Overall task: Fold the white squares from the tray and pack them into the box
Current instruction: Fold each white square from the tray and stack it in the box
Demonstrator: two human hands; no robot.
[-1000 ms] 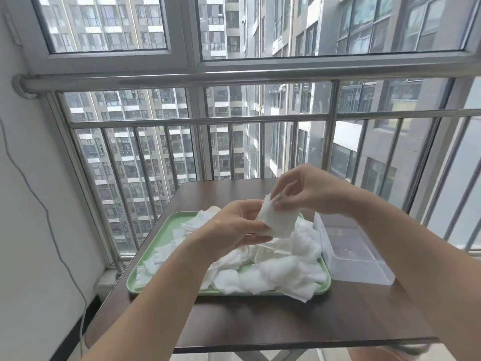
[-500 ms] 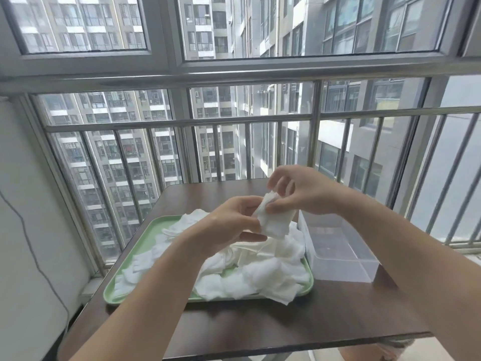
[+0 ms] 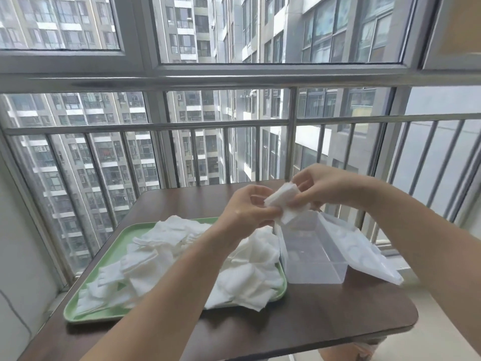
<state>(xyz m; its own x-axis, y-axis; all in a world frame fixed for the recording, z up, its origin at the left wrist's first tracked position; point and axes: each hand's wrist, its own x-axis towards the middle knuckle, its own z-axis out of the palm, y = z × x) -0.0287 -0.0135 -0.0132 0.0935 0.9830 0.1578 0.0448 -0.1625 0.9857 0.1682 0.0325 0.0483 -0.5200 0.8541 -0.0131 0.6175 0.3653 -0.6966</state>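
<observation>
White cloth is pinched between both hands above the middle of the table: a small white cloth square [image 3: 282, 198], partly folded, is held in the air over the spot where tray and box meet. The left hand [image 3: 247, 211] grips its lower left part, fingers curled and thumb pressed against them. The right hand [image 3: 328, 187] grasps its upper right part from above, fingertips bent around the cloth. The square touches neither the tray nor the box.

The pale green rectangular plastic tray [image 3: 122, 233] lies on the left half of the dark brown wooden table [image 3: 325, 324], one corner near the table's front-left edge. A heap of white squares [image 3: 169, 256] — loose, overlapping, unfolded — covers most of it, and a few hang over the tray's front right rim onto the table. Just beside the tray, toward the right edge, stands the clear rectangular plastic box [image 3: 315, 256]. Its translucent lid [image 3: 364, 254] is swung open and slopes out toward the table's right edge. Behind the far edge runs a metal railing [image 3: 208, 125] with vertical bars.
</observation>
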